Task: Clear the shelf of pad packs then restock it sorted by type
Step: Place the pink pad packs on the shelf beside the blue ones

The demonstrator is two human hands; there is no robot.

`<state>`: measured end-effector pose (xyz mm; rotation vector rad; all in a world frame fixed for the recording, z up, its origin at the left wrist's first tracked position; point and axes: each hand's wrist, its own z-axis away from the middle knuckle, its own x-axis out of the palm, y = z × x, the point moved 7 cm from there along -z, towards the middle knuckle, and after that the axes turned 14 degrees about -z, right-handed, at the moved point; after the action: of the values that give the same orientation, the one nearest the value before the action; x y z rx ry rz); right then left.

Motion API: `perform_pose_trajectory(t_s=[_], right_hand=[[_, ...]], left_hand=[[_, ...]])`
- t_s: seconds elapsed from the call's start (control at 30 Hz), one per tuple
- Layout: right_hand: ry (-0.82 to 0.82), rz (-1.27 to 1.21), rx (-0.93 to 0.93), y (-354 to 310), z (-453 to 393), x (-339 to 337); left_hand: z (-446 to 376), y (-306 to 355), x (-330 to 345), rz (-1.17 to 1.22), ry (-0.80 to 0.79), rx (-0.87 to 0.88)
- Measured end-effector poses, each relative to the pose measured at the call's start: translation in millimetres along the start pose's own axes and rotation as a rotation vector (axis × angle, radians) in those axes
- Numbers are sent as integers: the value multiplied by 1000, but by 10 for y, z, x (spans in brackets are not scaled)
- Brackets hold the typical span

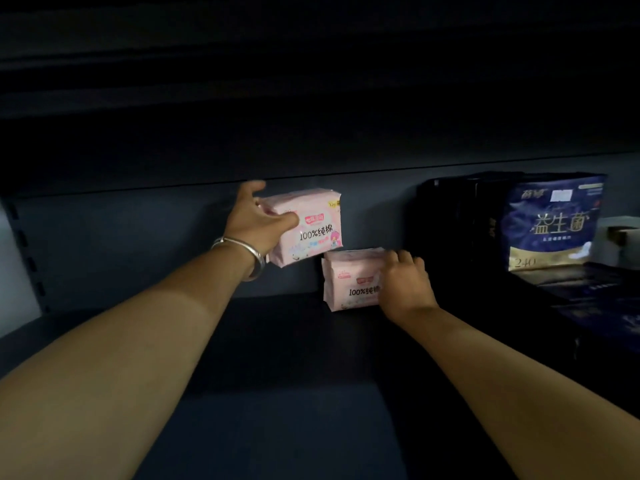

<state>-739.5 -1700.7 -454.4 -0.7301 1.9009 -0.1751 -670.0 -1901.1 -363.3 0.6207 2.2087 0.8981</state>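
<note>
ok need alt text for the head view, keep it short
A person's left hand holds a pink pad pack in the air while the right hand grips a second pink pack standing on a dark shelf; dark blue packs stand to the right.

We face a dim, dark blue-grey metal shelving bay (138,244), its back panel (104,230) plain, a slotted upright (24,251) at the left edge beside a pale wall strip (14,271), another shelf board (311,98) overhead in shadow.
</note>
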Motion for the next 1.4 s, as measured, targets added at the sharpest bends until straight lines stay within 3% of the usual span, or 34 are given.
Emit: perform_pose_trajectory(t_s=[0.37,0.77,1.4], right_hand=[[-41,-411,186,86,68,9],[-54,-315,213,-39,-63,264],[-91,-222,137,21,247,-77]], left_hand=[[24,220,672,55,-148,15],[-156,80,940,53,-185,-7],[292,-1,789,-376,-187,-131]])
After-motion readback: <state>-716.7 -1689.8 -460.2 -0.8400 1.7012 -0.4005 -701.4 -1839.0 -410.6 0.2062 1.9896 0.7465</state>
